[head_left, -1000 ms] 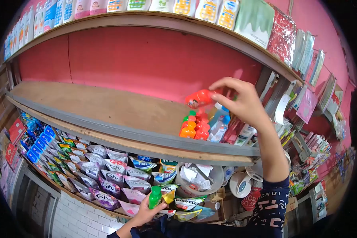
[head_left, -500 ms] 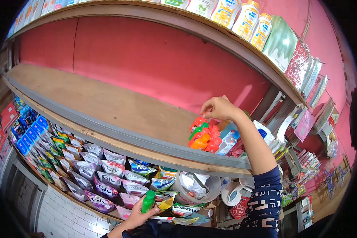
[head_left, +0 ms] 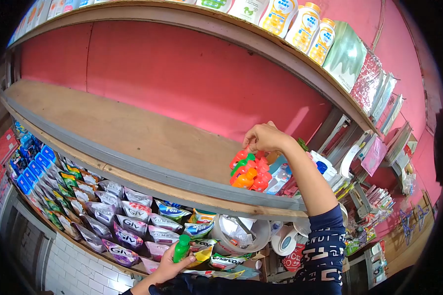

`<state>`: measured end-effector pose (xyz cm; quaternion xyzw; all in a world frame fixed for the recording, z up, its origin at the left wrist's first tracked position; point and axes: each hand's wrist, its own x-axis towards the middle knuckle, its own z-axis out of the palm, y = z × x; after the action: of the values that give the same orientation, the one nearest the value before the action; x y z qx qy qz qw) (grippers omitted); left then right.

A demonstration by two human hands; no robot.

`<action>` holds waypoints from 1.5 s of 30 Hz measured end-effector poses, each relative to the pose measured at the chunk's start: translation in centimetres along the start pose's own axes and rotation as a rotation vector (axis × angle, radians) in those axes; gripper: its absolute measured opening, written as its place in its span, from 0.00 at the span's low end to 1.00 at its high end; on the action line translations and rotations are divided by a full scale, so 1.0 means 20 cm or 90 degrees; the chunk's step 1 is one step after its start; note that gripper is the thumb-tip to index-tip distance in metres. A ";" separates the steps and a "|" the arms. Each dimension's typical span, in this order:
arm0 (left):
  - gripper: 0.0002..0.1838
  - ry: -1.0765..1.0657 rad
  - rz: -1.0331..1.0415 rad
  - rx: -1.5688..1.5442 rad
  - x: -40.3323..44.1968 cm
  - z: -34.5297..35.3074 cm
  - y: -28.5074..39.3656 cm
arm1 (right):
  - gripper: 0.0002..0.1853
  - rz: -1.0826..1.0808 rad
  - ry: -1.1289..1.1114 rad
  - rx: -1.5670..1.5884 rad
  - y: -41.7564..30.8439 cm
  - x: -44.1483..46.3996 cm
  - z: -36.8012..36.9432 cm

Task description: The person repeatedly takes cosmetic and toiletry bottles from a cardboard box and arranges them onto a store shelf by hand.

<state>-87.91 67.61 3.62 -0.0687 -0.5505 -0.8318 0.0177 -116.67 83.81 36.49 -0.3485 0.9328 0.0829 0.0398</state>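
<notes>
A small green bottle (head_left: 181,248) stands upright in my left hand (head_left: 168,268), fingers wrapped round its lower part, low in front of the shelves. My right hand (head_left: 265,137) reaches over the middle shelf (head_left: 147,132), fingertips pinched at the top of a red bottle (head_left: 239,157). That bottle is at the left back of a tight group of small red, green and orange bottles. In front of it are a green bottle (head_left: 242,168) and an orange bottle (head_left: 245,179). My fingers partly hide the red bottle's cap.
White-and-orange baby bottles (head_left: 302,30) and a green box (head_left: 345,56) line the upper shelf. Below are rows of pouches (head_left: 133,226) and a clear tub (head_left: 264,235) of papers. A grey front rail (head_left: 108,156) edges the middle shelf. Clear-blue packages (head_left: 279,178) sit right of the group.
The view has shifted slightly. My right hand has lowered a little at the red bottle, fingers still pinched there. My left hand keeps the green bottle in about the same place.
</notes>
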 end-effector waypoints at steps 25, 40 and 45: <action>0.36 -0.131 0.065 -0.001 0.11 0.05 0.34 | 0.20 -0.127 0.132 0.218 -0.11 -0.25 -0.13; 0.36 -0.230 0.166 0.408 1.02 0.47 1.21 | 0.10 -0.361 0.193 0.483 -0.03 -0.49 -0.32; 0.40 -0.168 0.029 0.632 1.28 0.37 1.16 | 0.12 -0.208 0.362 0.188 0.09 -0.29 -0.29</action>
<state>-110.09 66.47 31.00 -0.1688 -0.8748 -0.4541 -0.0034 -113.52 87.88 43.10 -0.4928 0.8404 -0.1602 -0.1588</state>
